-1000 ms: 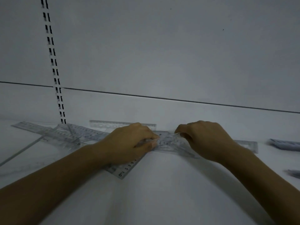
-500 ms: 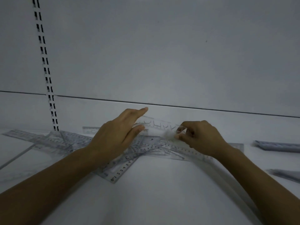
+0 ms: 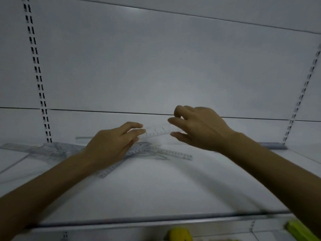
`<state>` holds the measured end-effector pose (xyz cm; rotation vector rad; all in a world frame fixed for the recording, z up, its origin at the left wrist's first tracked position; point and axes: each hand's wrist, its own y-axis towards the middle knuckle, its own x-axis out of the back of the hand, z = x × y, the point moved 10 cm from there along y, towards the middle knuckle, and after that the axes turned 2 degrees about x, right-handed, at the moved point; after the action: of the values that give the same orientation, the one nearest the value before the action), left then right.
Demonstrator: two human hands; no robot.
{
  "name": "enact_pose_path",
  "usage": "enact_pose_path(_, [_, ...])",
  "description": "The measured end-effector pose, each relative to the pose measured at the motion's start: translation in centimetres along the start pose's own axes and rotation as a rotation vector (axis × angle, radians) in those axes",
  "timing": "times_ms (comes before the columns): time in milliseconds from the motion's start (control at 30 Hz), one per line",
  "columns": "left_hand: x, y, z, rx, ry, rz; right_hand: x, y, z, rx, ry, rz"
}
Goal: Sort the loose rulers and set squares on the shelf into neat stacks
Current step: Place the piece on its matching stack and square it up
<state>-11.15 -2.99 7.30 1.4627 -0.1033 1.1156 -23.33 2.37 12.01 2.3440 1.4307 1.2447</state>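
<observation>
A clear ruler is held in the air just above the shelf, slanting up from left to right between the two hands. The right hand has its fingers curled and pinches the ruler's right end. The left hand reaches in with nearly straight fingers, whose tips touch the ruler's left end; motion blur hides whether they grip it.

Directly below, a loose pile of see-through rulers and set squares lies flat on the shelf, pieces crossing at angles. A long ruler sticks out of the pile to the right. Another ruler runs from under the left wrist toward the front. More overlapping rulers fan out to the left, and one short ruler lies close to the back panel. Far right, against the back, sits a grey stack, well apart from the pile.

All of this lies in the rear half of the shelf. A broad stretch of white surface runs from the pile to the metal front lip, crossed only by the two forearms. Slotted rails rise up the back panel at the left and at the right.

Beneath the front lip, on a lower level, a yellow thing and a green thing show at the frame's bottom edge, too cut off to identify.
</observation>
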Motion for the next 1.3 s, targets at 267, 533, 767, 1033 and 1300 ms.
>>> enact_pose_path(267, [-2.3,9.2,-10.3,-0.029,0.04,0.006,0.5,-10.6,-7.5,-0.182,0.029,-0.01])
enact_pose_path(533, [-10.1,17.1,-21.6,-0.009,0.024,0.085,1.0,-23.3,-17.8,-0.388,-0.018,-0.091])
enact_pose_path(767, [-11.7,20.4,-21.7,0.154,0.003,0.01,-4.0,-25.1,-23.5,-0.42,0.008,-0.071])
enact_pose_path(1033, [-17.7,16.7,-20.2,0.293,-0.092,0.157,-13.9,-28.6,-22.7,-0.346,-0.011,0.018])
enact_pose_path(1300, [-18.0,16.6,-18.2,0.452,-0.356,0.055,-17.3,-28.9,-23.1,-0.496,0.21,0.248])
